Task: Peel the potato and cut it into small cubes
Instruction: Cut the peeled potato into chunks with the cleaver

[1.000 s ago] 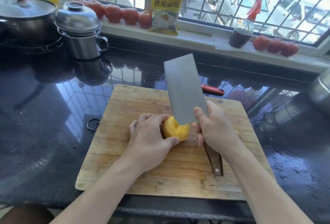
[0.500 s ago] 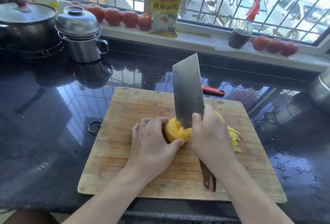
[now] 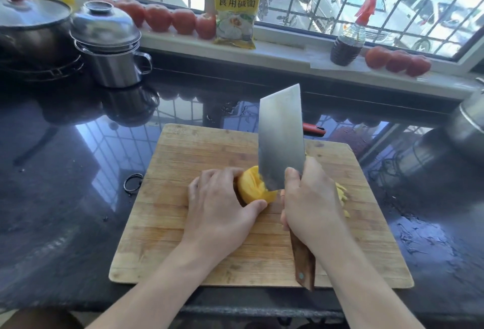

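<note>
Left hand (image 3: 220, 203) cups the peeled yellow potato (image 3: 254, 187) on the cutting board (image 3: 183, 223), fingers curled over its top and thumb against its near side. Right hand (image 3: 309, 197) grips the cleaver (image 3: 280, 140) by its wooden handle, blade edge down in the potato. Cut strips (image 3: 343, 195) lie beside the right hand.

One potato (image 3: 252, 188), one cleaver (image 3: 281, 137), one cutting board (image 3: 188, 223) and two hands show, with three tomatoes (image 3: 397, 60) at two o'clock and two lidded pots (image 3: 110, 48) at ten o'clock.
</note>
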Demonstrator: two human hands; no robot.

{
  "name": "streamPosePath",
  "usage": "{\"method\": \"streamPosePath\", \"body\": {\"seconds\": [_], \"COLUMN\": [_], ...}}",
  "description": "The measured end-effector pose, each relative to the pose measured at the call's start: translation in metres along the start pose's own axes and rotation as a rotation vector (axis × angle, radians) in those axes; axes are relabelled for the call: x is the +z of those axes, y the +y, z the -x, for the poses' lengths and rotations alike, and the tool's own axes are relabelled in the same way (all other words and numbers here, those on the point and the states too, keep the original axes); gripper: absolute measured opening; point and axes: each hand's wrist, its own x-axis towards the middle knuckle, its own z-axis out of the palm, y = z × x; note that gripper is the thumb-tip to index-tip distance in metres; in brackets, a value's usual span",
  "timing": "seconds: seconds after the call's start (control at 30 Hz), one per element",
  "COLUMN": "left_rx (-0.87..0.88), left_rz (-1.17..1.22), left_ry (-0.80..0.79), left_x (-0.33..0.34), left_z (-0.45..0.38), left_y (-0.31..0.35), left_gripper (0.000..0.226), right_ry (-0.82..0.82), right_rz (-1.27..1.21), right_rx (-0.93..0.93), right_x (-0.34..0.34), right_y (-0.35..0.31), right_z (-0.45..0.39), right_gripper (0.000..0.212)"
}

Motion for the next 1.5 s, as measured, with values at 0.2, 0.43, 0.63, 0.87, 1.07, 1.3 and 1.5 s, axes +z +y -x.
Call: {"method": "streamPosePath", "body": {"seconds": [0.2,0.43,0.63,0.87,1.07,1.3,1.5], "left_rx": [0.008,0.009,0.001,-0.025,-0.029,-0.028,-0.030], "left_rz": [-0.018,-0.009,-0.007,0.022,0.045,0.009,-0.008], "left_ry": [0.007,0.003,0.001,-0.017,-0.029,-0.004,-0.014], "left_x": [0.003,0.004,0.004,0.004,0.004,0.006,0.004], "left_z": [-0.001,-0.003,-0.003,-0.006,-0.008,-0.007,-0.007], "left_y": [-0.001,-0.002,-0.003,-0.004,-0.004,-0.004,-0.003], "left_gripper": [0.054,0.052,0.050,0.048,0.045,0.050,0.059], "right_ry": [0.017,0.014,0.015,-0.006,-0.008,0.000,-0.001], "right_rz": [-0.068,-0.244,-0.385,-0.530,-0.658,-0.739,-0.726], "right_rx": [0.065,0.186,0.259,0.343,0.398,0.407,0.371], "right_x": [0.001,0.007,0.009,0.011,0.016,0.019,0.012], "right_y": [0.002,-0.001,-0.001,0.002,0.007,0.005,0.007], "right_z": [0.008,0.006,0.010,0.006,0.005,0.006,-0.002], "right_gripper": [0.017,0.014,0.013,0.013,0.020,0.021,0.019]}}
